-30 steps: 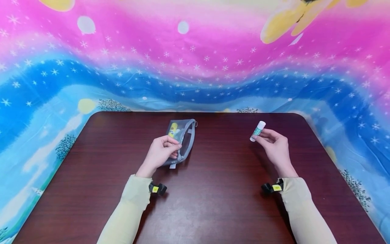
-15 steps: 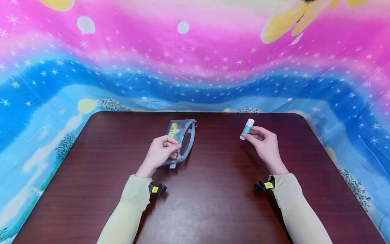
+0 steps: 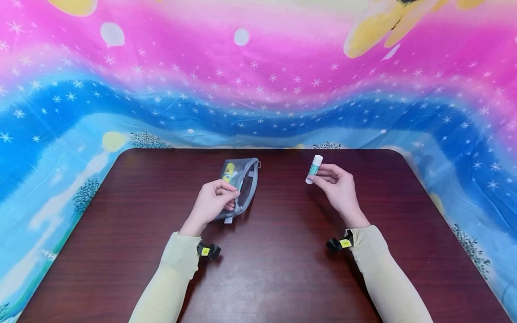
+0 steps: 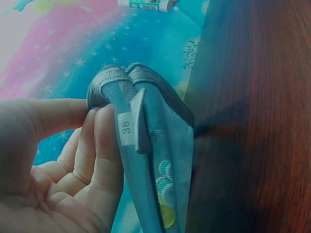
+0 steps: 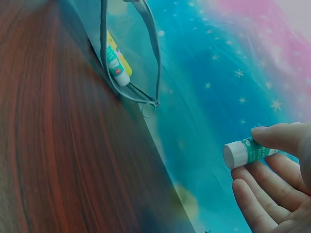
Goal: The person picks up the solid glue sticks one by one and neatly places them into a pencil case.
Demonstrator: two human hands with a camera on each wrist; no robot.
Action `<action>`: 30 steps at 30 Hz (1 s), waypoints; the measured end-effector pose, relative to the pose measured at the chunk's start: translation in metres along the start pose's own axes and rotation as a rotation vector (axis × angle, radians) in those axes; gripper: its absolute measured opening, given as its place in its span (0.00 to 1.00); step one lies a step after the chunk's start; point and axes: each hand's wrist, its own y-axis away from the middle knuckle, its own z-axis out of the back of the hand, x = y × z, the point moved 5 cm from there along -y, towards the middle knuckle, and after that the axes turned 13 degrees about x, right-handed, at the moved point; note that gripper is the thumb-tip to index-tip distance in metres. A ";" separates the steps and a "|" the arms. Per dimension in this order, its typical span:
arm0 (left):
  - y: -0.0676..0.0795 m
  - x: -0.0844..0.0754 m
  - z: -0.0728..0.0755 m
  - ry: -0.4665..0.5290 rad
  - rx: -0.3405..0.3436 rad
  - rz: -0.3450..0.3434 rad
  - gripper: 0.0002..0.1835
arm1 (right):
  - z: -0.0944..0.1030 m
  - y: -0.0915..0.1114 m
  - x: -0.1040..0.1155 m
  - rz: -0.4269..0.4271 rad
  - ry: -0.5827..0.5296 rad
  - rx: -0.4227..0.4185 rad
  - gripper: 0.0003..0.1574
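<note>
A grey mesh zipper pouch (image 3: pixel 247 190) lies on its side with its mouth open toward the right. My left hand (image 3: pixel 210 202) pinches the near edge of that mouth between thumb and fingers. Through the mesh a yellow glue stick (image 3: pixel 229 172) shows, and the right wrist view reveals a white-and-green glue stick (image 5: pixel 116 68) beside it. To the right of the pouch, my right hand (image 3: pixel 338 186) holds another white-and-green glue stick (image 3: pixel 314 169) above the table, tilted, gripped between thumb and fingertips. The pouch's numbered tag (image 4: pixel 127 127) faces the left wrist camera.
Both hands are over a dark red-brown wooden table (image 3: pixel 266 278) with rounded far corners. A pink and blue patterned cloth (image 3: pixel 258 89) hangs behind it and along its sides. Black wrist cameras (image 3: pixel 209 251) are strapped at both cuffs.
My right hand has moved left with the glue stick, closer to the pouch. The left hand and the pouch stay in place.
</note>
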 end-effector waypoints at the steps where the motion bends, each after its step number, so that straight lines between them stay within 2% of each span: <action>1: 0.000 0.000 0.000 -0.001 0.000 0.000 0.09 | -0.002 0.000 0.000 -0.001 -0.005 0.001 0.26; 10: 0.000 0.001 -0.001 0.006 0.006 0.002 0.09 | -0.016 -0.002 0.005 -0.032 -0.028 0.045 0.26; 16: -0.001 0.002 0.000 0.002 0.006 -0.004 0.11 | -0.026 0.004 0.033 -0.034 -0.022 0.067 0.23; 20: -0.002 0.003 0.000 0.000 0.009 -0.007 0.11 | -0.032 0.006 0.041 -0.027 -0.020 0.079 0.23; 30: -0.002 0.004 -0.002 -0.007 0.006 -0.001 0.10 | -0.047 -0.009 0.006 -0.025 -0.061 0.101 0.26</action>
